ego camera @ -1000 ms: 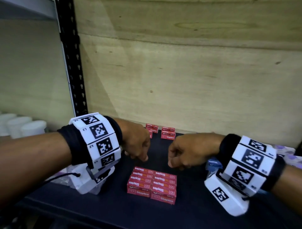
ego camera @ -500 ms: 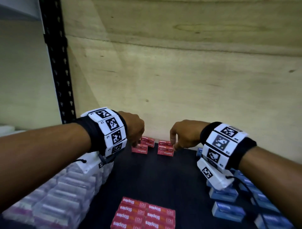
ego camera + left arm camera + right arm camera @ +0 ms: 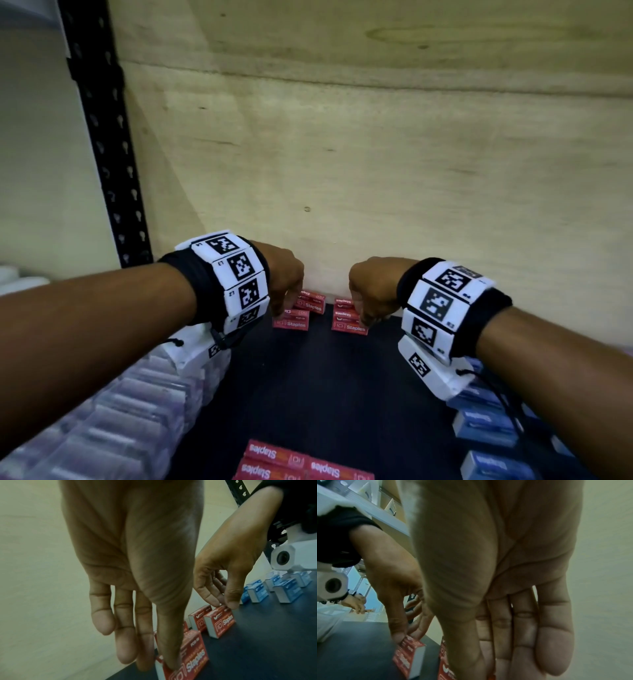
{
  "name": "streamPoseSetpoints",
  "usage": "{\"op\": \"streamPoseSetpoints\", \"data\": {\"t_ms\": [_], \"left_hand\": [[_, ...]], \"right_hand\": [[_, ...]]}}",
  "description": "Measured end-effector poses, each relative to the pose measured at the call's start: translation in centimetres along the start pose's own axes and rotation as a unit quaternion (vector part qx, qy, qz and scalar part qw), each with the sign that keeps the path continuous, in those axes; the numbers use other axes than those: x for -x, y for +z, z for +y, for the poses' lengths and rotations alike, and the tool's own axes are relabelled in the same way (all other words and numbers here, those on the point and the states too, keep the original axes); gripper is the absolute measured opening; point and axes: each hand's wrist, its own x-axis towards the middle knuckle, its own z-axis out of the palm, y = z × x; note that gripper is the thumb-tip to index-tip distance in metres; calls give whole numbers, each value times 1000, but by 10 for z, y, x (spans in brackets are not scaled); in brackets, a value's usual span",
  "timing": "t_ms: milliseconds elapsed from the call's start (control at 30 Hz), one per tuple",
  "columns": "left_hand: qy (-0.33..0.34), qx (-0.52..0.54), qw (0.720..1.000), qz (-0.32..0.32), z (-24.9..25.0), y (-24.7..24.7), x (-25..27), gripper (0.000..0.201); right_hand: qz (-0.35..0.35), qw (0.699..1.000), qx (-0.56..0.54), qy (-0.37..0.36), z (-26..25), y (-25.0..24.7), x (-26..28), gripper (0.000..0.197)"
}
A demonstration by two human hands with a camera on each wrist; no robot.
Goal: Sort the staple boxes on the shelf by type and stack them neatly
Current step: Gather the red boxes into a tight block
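Small red staple boxes stand at the back of the dark shelf [image 3: 325, 377]. My left hand [image 3: 282, 310] reaches down onto the left pair; thumb in front and fingers behind, it pinches a red box [image 3: 193, 654], also seen as the red box [image 3: 409, 655]. My right hand [image 3: 364, 317] pinches the top of the right-hand red box [image 3: 221, 622] between thumb and fingertips. A second red box [image 3: 310, 303] stands behind the left one. A neat block of red boxes [image 3: 301, 462] lies at the front edge.
Blue staple boxes [image 3: 486, 425] are scattered along the right side. Pale clear-wrapped boxes [image 3: 120, 411] are packed along the left. A wooden back panel [image 3: 342, 171] closes the shelf just behind the hands, and a black perforated upright [image 3: 102, 137] stands at the left.
Both hands have moved from above the front red block to the back of the shelf and taken hold of red boxes there. The view has moved closer to the back of the shelf.
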Motion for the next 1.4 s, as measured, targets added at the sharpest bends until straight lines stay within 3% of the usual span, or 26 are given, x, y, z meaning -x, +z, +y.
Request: {"op": "streamPoseSetpoints", "data": {"t_ms": [300, 400, 500, 733, 1033, 1400], "left_hand": [[7, 4, 1000, -12, 6, 0, 31, 29], [19, 25, 999, -18, 8, 3, 44, 28], [29, 35, 999, -22, 12, 11, 57, 24], [59, 28, 997, -38, 22, 27, 86, 20], [70, 38, 995, -66, 25, 40, 105, 18], [68, 76, 992, -74, 30, 42, 114, 20]], "right_hand": [[3, 1000, 22, 9, -8, 3, 4, 15], [-5, 1000, 25, 6, -12, 6, 13, 23], [-22, 1000, 3, -7, -15, 8, 29, 14], [-93, 991, -83, -51, -24, 18, 75, 22], [-102, 987, -104, -73, -35, 31, 120, 20], [-104, 978, -155, -87, -34, 41, 135, 15]]}}
